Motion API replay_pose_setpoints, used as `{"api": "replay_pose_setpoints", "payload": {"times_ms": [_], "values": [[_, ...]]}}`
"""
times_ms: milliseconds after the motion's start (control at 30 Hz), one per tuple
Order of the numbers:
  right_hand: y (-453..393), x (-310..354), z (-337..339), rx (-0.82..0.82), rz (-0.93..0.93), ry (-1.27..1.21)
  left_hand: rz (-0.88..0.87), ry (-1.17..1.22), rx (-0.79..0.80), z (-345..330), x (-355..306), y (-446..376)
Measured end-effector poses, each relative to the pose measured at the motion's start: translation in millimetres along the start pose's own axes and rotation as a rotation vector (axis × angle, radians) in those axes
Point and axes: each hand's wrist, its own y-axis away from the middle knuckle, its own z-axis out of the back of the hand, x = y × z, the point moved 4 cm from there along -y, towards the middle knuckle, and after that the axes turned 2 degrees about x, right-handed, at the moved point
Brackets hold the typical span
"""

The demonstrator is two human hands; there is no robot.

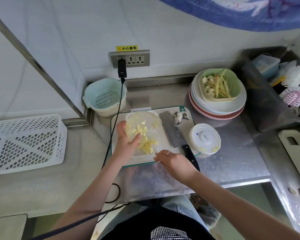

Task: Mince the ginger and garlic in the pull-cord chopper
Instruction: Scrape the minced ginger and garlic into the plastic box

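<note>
My left hand (126, 144) grips the clear chopper bowl (145, 122) and holds it tilted over the white cutting board (164, 149). Yellow chopped ginger and garlic bits (145, 144) lie inside the bowl and down at its lower rim. My right hand (171, 161), with a ring on one finger, hovers at the board's front edge. Its fingers are loosely bent toward the bowl and hold nothing. The chopper's white pull-cord lid (204, 138) lies to the right of the board. The blade unit (179, 116) lies at the board's far corner.
A cleaver (173, 131) lies on the board between bowl and lid. At the back right, stacked plates (216, 108) carry a green bowl of ginger strips and garlic (220, 85). A colander (105, 97), a white basket (24, 142) and a black cable (114, 122) are on the left.
</note>
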Motion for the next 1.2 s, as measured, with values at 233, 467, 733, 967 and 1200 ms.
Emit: {"api": "replay_pose_setpoints", "payload": {"times_ms": [233, 467, 733, 967, 1200], "values": [[-2, -2, 4, -0.013, -0.042, -0.068, 0.028, -0.061, 0.008, -1, 11, -2], [0, 4, 23, -0.038, -0.056, -0.149, 0.016, -0.133, 0.035, 10, 18, -7], [-23, 8, 74, -0.435, -0.058, -0.334, -0.117, -0.206, 0.057, 7, 3, -4], [-24, -3, 33, -0.115, -0.14, -0.363, -0.12, -0.198, 0.009, 10, 7, -5], [-19, -3, 53, -0.234, -0.172, -0.475, -0.139, -0.234, 0.032, 7, 9, -6]]}}
